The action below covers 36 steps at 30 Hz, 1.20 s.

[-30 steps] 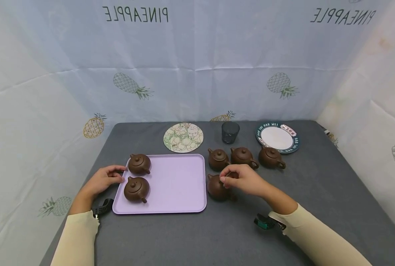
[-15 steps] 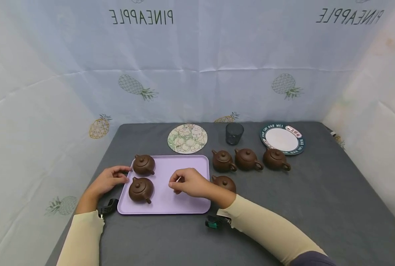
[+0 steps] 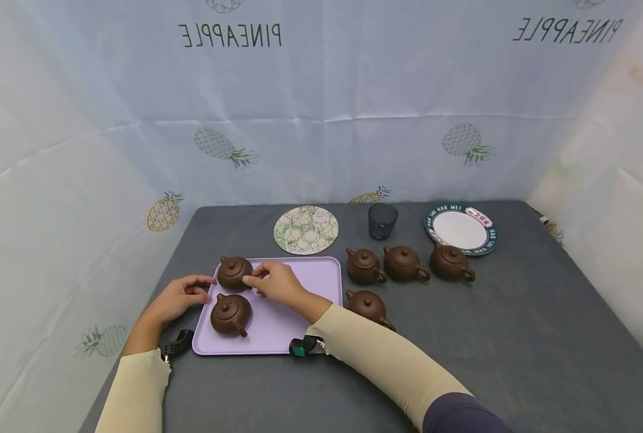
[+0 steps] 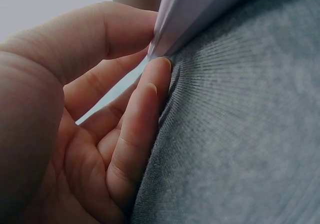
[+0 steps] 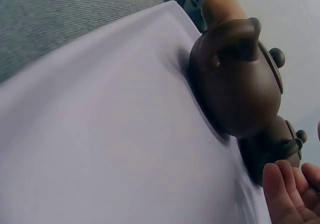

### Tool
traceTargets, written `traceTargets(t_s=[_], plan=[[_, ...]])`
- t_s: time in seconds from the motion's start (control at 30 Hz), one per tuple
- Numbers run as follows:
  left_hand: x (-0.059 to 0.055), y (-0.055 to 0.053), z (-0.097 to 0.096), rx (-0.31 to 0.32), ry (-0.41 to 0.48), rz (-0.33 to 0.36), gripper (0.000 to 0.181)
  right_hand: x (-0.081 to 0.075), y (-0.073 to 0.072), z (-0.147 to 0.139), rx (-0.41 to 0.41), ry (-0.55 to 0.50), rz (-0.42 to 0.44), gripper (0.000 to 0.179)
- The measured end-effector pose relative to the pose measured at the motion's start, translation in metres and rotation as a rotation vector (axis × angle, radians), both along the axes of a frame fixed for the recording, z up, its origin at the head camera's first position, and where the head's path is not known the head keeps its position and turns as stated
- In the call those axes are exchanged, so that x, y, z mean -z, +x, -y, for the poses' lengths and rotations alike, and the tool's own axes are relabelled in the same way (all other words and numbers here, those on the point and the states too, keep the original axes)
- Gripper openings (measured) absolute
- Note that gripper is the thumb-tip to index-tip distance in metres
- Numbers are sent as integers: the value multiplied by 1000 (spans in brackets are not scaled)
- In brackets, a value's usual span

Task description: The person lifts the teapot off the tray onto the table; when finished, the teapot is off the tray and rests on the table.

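Featuring a flowered mat (image 3: 306,230), dark glass (image 3: 382,221) and teal-rimmed plate (image 3: 460,229) at the back of a grey table (image 3: 505,337). Showing pineapple-print cloth (image 3: 321,84) behind.

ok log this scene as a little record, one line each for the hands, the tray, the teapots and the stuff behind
left hand: touches the tray's left rim
right hand: at the far teapot, contact unclear
tray: lilac, bearing the far teapot and a near teapot
teapots off tray: row of three teapots, plus one nearer teapot
behind: floral mat, dark glass, plate
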<state>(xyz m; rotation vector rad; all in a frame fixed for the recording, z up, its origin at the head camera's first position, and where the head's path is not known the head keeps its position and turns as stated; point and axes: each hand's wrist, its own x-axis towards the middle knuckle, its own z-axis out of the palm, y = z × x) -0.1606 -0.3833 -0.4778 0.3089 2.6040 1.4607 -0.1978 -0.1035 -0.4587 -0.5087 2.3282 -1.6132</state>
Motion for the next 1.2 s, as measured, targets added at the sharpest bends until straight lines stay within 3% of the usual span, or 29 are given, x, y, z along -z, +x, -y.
traceTargets(t_s=[0.1, 0.23, 0.37, 0.43, 0.57, 0.67, 0.73, 0.97, 1.2], plan=[[2, 0, 1, -5, -3, -7, 41, 0, 0, 7, 0, 60, -1, 24], [2, -1, 1, -14, -3, -3, 42, 0, -1, 13, -12, 148, -71, 25], [-2, -1, -1, -5, 3, 6, 43, 1, -2, 15, -14, 177, -105, 26], [-8, 1, -5, 3, 15, 11, 42, 3, -2, 16, -7, 164, -81, 26], [-7, 1, -5, 3, 19, 13, 41, 5, -3, 19, 27, 71, 30, 22], [4, -3, 2, -2, 23, 10, 42, 7, -3, 20, 62, 3, 102, 20], [4, -2, 2, -1, 30, 7, 43, 8, -4, 20, 81, -25, 126, 19], [4, -1, 2, 6, 34, 2, 43, 3, -2, 13, 83, -19, 111, 19], [-1, 0, 0, 0, 28, 11, 44, -17, 2, -7, 69, -33, 96, 16]])
